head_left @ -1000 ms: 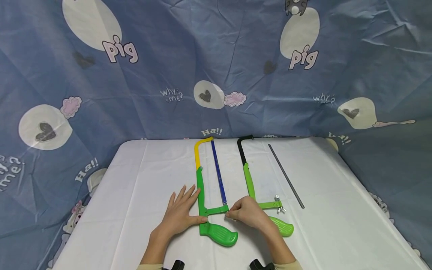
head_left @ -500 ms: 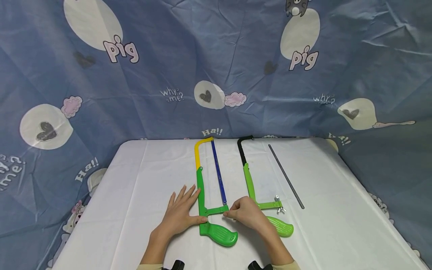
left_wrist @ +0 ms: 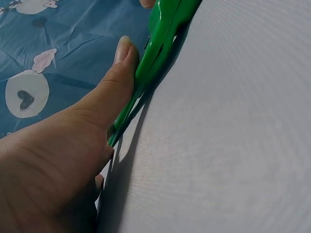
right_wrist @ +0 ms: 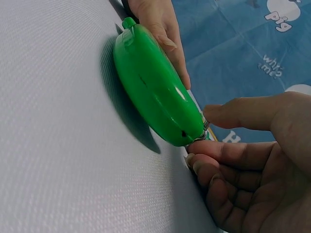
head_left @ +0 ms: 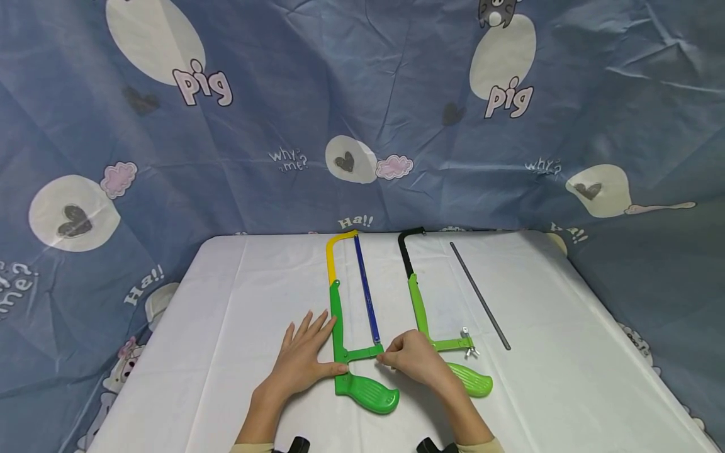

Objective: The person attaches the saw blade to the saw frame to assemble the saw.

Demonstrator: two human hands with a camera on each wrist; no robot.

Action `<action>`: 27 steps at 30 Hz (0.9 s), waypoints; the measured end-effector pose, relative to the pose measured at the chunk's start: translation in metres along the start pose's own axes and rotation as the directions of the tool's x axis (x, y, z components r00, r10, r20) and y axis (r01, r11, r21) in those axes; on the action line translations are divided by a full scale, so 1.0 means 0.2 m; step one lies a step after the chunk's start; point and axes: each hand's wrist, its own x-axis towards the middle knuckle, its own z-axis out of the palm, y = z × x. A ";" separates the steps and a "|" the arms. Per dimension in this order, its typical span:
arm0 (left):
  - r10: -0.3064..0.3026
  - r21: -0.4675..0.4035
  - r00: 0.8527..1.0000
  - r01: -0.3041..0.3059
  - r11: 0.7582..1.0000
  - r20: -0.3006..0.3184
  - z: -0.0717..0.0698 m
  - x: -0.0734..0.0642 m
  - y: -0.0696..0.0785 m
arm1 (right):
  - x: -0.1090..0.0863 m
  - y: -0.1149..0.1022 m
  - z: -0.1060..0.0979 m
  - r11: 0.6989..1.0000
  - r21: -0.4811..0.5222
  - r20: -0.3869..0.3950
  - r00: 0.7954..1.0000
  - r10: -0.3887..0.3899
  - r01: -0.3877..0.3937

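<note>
A hacksaw with a green and yellow frame (head_left: 337, 308) lies on the white table, its blue blade (head_left: 367, 289) running between the yellow far end and the green near arm. My left hand (head_left: 303, 355) rests flat on its left side, fingers spread and thumb lying across the frame just above the green handle (head_left: 370, 394). At the end of the near arm, my right hand (head_left: 416, 358) pinches a small metal wing nut (right_wrist: 206, 127) between thumb and index finger. In the right wrist view, the handle partly covers it, and the other fingers curl below.
A second hacksaw (head_left: 419, 308), lime green and black, lies to the right without a blade; its near arm carries a metal wing nut (head_left: 472, 353). My right forearm crosses over its handle (head_left: 471, 380). Farther right lies a loose grey blade (head_left: 480, 296). Patterned blue cloth (head_left: 255, 189) hangs behind.
The right hand's fingertips shift slightly at the wing nut, first left, then back a little to the right. The left hand and both hacksaws stay in place.
</note>
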 end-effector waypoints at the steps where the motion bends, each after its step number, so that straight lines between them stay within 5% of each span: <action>1: -0.001 0.000 1.000 0.001 1.000 0.000 0.00 0.00 0.00 | 0.00 0.00 0.00 1.000 0.001 0.001 1.000 0.002 -0.002; 27: -0.010 0.000 1.000 0.010 1.000 -0.008 0.00 -0.01 0.02 | 0.00 0.02 0.00 1.000 -0.018 0.029 0.999 -0.024 0.025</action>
